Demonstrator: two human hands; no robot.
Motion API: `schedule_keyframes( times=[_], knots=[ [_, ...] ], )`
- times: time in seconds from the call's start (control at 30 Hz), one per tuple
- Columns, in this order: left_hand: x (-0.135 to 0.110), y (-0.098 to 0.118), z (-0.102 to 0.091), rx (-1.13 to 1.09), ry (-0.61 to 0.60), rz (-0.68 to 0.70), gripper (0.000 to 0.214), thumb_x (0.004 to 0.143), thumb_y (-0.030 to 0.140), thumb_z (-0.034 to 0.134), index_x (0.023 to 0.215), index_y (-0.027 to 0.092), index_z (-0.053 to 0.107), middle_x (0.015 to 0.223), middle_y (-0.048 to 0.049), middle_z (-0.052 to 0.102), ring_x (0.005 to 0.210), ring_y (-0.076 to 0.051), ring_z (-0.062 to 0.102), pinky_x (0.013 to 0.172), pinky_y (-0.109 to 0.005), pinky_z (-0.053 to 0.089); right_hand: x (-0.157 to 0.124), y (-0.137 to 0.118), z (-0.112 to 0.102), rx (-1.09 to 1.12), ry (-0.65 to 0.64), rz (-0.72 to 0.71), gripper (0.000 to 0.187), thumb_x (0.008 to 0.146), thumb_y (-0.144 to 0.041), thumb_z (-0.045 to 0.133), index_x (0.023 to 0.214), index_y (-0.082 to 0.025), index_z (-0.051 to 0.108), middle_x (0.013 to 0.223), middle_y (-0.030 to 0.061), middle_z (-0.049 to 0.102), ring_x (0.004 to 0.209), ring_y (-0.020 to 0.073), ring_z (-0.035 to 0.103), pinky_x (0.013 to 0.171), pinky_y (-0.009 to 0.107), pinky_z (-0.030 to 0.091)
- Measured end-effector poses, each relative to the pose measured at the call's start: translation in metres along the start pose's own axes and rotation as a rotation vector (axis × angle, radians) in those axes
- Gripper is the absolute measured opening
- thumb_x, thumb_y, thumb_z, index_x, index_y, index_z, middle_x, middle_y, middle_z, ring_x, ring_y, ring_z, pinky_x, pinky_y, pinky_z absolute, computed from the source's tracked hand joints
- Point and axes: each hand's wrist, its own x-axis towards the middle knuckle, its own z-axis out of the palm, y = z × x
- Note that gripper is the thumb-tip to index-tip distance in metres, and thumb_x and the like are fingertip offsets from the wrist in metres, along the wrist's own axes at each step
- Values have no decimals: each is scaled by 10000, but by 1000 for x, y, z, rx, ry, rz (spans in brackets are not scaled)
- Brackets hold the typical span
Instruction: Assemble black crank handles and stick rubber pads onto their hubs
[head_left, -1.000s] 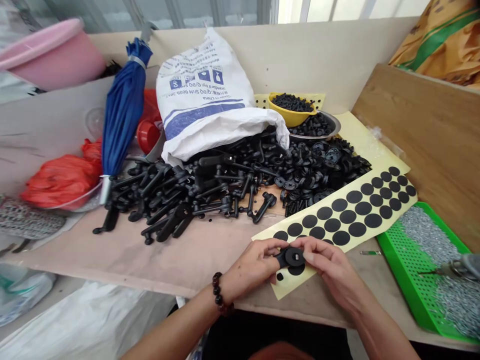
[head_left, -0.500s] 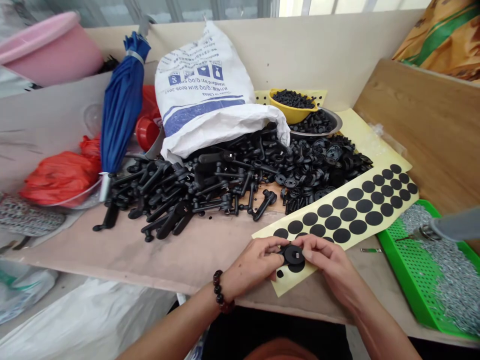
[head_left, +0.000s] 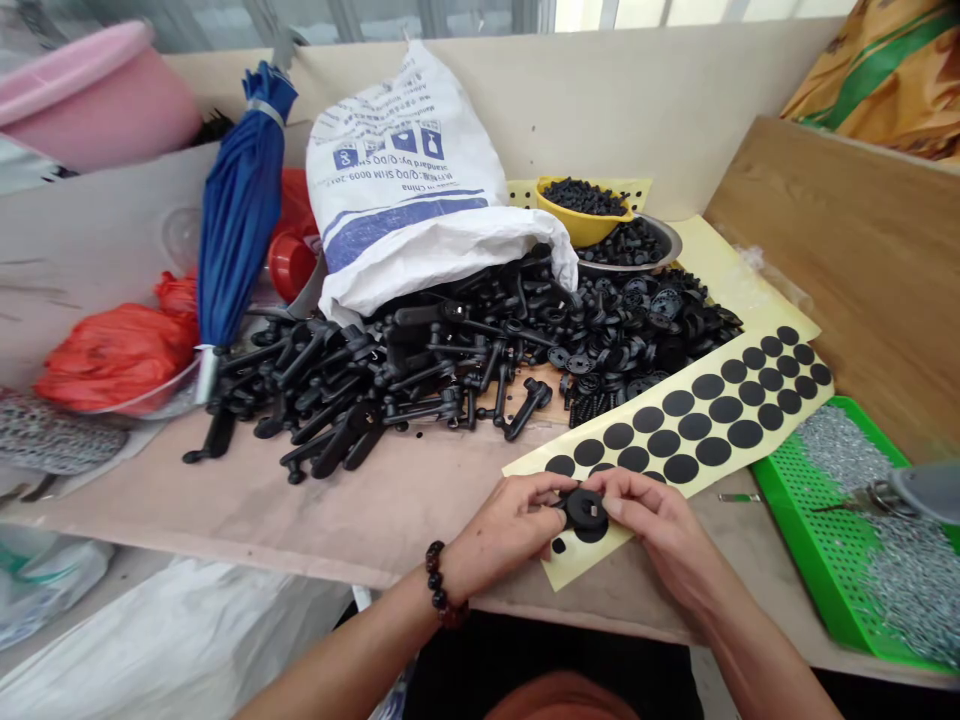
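Note:
Between both hands is a round black plastic part (head_left: 585, 509) with a small metallic spot on its face. My left hand (head_left: 517, 512) grips its left side, thumb on top. At its right edge, the thumb and fingers of my right hand (head_left: 649, 505) pinch it. Beneath lies a pale yellow sheet (head_left: 574, 568) carrying rows of round black stickers (head_left: 681, 468); the hands cover part of its near end. Beyond my hands, a heap of black plastic arm parts (head_left: 352, 400) spreads over the table, with round black discs (head_left: 607, 340) heaped to its right.
A white woven sack (head_left: 405, 180) lies behind the heap. To the right, a green tray (head_left: 814, 545) holds small metal pieces, with a power-driver tip (head_left: 862, 497) above it. A yellow bowl (head_left: 581, 225), a blue umbrella (head_left: 244, 200) and red bags (head_left: 120, 350) stand farther back.
The view shifts slightly. The hands keep the round black part in nearly the same place. The driver at the right edge appears a little lower over the green tray.

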Motion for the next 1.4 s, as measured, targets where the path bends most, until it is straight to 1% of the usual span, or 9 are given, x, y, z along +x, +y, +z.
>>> schedule_keyframes(
  times=[0.13,0.23,0.47,0.6,0.77,0.97,1.07,1.2,1.4],
  knots=[
    [2,-3,1,-23,17,-5,430,688,148,573,1112,118,641,848,-52,649,493,-51,453,454,-162,386,-1,1,-1,14,0,11,210,718,-322,684,626,-175,566,909,41,636,815,186,529,718,267,398],
    [3,-5,1,-5,23,6,436,688,132,570,1118,119,641,821,-47,653,491,-51,455,446,-154,374,-1,1,-1,29,4,8,212,708,-319,693,619,-171,571,904,49,636,809,188,532,720,272,404],
    [4,-9,0,-2,31,13,432,696,130,563,1121,140,642,802,-32,649,467,-47,456,439,-154,371,1,1,-1,15,36,34,190,694,-351,707,723,-172,651,885,57,648,788,195,545,696,277,427],
    [3,-8,1,7,29,19,445,685,131,549,1120,129,642,808,-35,646,472,-48,462,452,-158,400,0,2,-1,30,28,26,189,693,-337,711,672,-172,621,894,49,642,787,183,538,683,259,420],
    [3,-6,1,29,34,9,476,679,107,516,1141,126,630,820,-38,650,472,-45,461,444,-151,385,0,3,-1,14,25,-2,167,715,-314,692,660,-178,612,882,43,635,792,178,524,688,257,410],
    [2,-4,1,41,42,5,441,703,163,549,1135,125,632,751,-17,595,495,-65,473,460,-169,399,0,5,-1,2,31,-11,187,721,-324,687,650,-177,596,889,32,645,767,169,532,689,257,408],
    [1,-4,1,44,32,39,410,732,202,562,1128,127,633,713,-1,557,501,-69,463,466,-176,399,-1,6,-1,-2,30,-5,198,720,-339,685,656,-179,589,888,38,639,774,176,534,691,262,411],
    [1,-4,2,94,48,85,354,764,227,558,1086,120,659,639,16,513,486,-65,423,449,-170,346,-1,5,-1,10,26,-10,204,725,-335,690,646,-177,587,888,26,637,763,159,534,682,254,411],
    [-1,-13,7,126,139,133,333,773,225,569,1074,114,655,718,-18,583,583,-97,476,518,-190,373,-1,4,3,-49,58,-26,227,712,-364,699,650,-177,586,819,38,624,726,164,522,656,273,419]
  ],
)
